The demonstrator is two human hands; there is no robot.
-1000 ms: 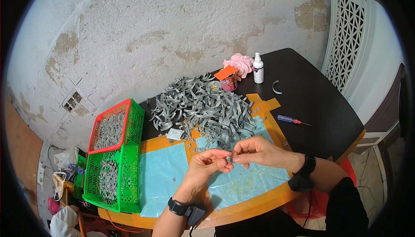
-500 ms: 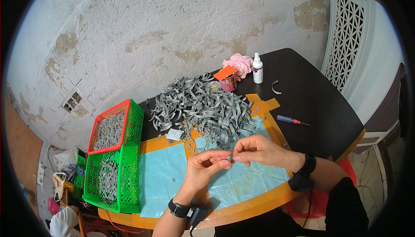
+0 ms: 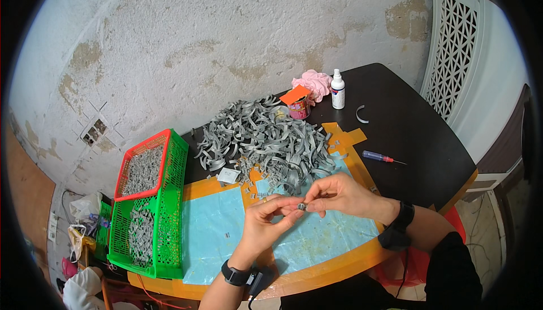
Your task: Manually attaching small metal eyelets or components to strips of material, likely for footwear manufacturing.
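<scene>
Between the fingertips of both hands sits a small grey clip-like piece [image 3: 302, 206]; its exact kind is too small to make out. My left hand [image 3: 267, 220] pinches it between thumb and fingers. From the other side, my right hand [image 3: 344, 198] closes its thumb and forefinger on the same piece. Just beyond the hands lies a big heap of curved grey strips [image 3: 266, 135]. Several small grey pieces [image 3: 247, 173] are scattered along the heap's near edge. Light blue sheeting [image 3: 212, 236], taped with orange-brown tape, covers the table below the hands.
To the left, a green basket [image 3: 175, 197] holds small grey pieces and a red basket [image 3: 125, 166] filled with more. Farther back are a tin [image 3: 298, 109], a pink cloth [image 3: 314, 84] and a white spray bottle [image 3: 337, 90]. At right lies a screwdriver [image 3: 378, 156].
The small grey piece has turned slightly between the fingertips and shows a darker side. Both hands stay in nearly the same place.
</scene>
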